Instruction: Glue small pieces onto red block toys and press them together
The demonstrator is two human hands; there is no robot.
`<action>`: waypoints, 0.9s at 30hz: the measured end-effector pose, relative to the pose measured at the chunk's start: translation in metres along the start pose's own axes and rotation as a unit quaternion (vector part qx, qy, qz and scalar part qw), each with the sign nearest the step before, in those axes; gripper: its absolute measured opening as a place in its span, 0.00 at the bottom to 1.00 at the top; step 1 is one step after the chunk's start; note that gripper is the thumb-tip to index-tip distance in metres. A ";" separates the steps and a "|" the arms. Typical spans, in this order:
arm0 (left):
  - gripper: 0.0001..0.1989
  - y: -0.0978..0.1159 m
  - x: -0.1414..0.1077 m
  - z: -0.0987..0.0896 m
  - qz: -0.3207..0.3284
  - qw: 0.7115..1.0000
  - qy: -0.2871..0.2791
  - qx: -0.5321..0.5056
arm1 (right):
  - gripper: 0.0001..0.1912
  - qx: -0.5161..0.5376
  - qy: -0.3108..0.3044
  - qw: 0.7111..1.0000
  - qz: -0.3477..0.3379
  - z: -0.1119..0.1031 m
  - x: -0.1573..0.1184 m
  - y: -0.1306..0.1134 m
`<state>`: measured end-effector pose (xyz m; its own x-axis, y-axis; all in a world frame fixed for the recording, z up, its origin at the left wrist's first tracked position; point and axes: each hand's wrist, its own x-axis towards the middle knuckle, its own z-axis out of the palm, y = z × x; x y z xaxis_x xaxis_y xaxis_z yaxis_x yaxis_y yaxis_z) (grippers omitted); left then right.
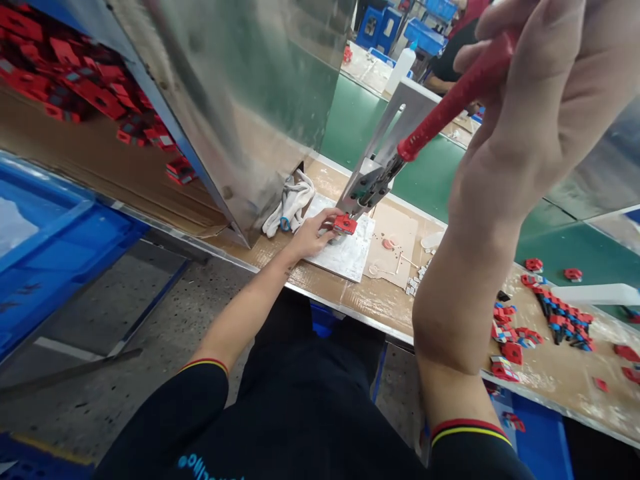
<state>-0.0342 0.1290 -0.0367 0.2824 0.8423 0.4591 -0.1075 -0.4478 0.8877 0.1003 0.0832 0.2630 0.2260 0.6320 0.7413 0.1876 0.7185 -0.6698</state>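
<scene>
My left hand (314,235) is closed with thumb and fingers on a small red plastic part (345,225). That part sits under the lower end of a metal hand press (374,175), above a whitish base plate (350,257). My right hand (530,87) is raised high at the right and wrapped round the press's red lever handle (455,100). The lever slants up and to the right from the press. What lies under the red part is hidden.
White gloves (295,200) lie left of the plate beside a metal bin (235,100). Red parts (95,87) fill its left side. Cardboard with small pieces (393,247) is right of the plate. Red, blue and black assemblies (563,317) lie farther right. A blue crate (55,233) stands left.
</scene>
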 end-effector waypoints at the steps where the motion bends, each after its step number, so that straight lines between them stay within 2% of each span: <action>1: 0.25 0.001 0.000 0.000 -0.003 1.000 0.000 -0.002 | 0.19 -0.024 -0.038 0.998 -0.033 0.001 -0.007 -0.003; 2: 0.25 0.002 0.000 0.000 -0.005 1.000 0.000 -0.003 | 0.12 -0.050 -0.071 0.994 -0.066 -0.001 -0.014 -0.005; 5: 0.26 0.006 0.001 0.000 -0.015 1.000 -0.005 -0.004 | 0.10 -0.105 -0.111 0.974 -0.165 -0.014 -0.042 0.000; 8: 0.26 0.013 0.001 0.000 -0.022 1.000 -0.017 -0.003 | 0.07 -0.125 -0.177 0.934 -0.285 -0.029 -0.086 0.017; 10: 0.26 0.017 0.000 -0.001 -0.021 1.000 -0.018 -0.003 | 0.08 -0.156 -0.235 0.916 -0.287 -0.037 -0.125 0.030; 12: 0.26 0.019 0.000 -0.001 -0.020 1.000 -0.016 0.000 | 0.10 -0.189 -0.231 0.921 -0.249 -0.041 -0.163 0.043; 14: 0.26 0.021 0.000 -0.001 -0.028 0.999 -0.017 0.006 | 0.08 -0.198 -0.119 0.952 -0.203 -0.042 -0.190 0.053; 16: 0.25 0.021 0.000 -0.001 -0.035 0.999 -0.016 0.013 | 0.11 -0.151 -0.022 0.984 -0.097 -0.037 -0.199 0.057; 17: 0.25 0.021 -0.001 -0.001 -0.034 0.999 -0.015 0.017 | 0.14 -0.107 -0.012 0.994 -0.024 -0.033 -0.197 0.058; 18: 0.25 0.021 -0.001 -0.001 -0.031 0.999 -0.013 0.018 | 0.16 -0.055 -0.026 0.997 0.053 -0.028 -0.192 0.058; 20: 0.24 0.021 -0.001 -0.001 -0.019 1.000 -0.009 0.018 | 0.18 0.053 -0.089 0.975 0.196 -0.018 -0.177 0.057; 22: 0.23 0.021 -0.002 -0.001 -0.008 1.000 -0.003 0.015 | 0.18 0.145 -0.126 0.937 0.291 -0.009 -0.166 0.059; 24: 0.23 0.020 -0.002 -0.003 -0.004 1.000 -0.003 0.014 | 0.19 0.208 -0.135 0.909 0.336 -0.003 -0.163 0.066; 27: 0.22 0.017 -0.002 -0.005 -0.005 1.000 -0.021 0.019 | 0.20 0.206 -0.130 0.907 0.344 0.000 -0.169 0.086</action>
<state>-0.0415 0.1218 -0.0223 0.3230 0.8341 0.4473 -0.0678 -0.4510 0.8899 0.0784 0.0387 0.0804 -0.0891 0.9805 0.1753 -0.2965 0.1419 -0.9444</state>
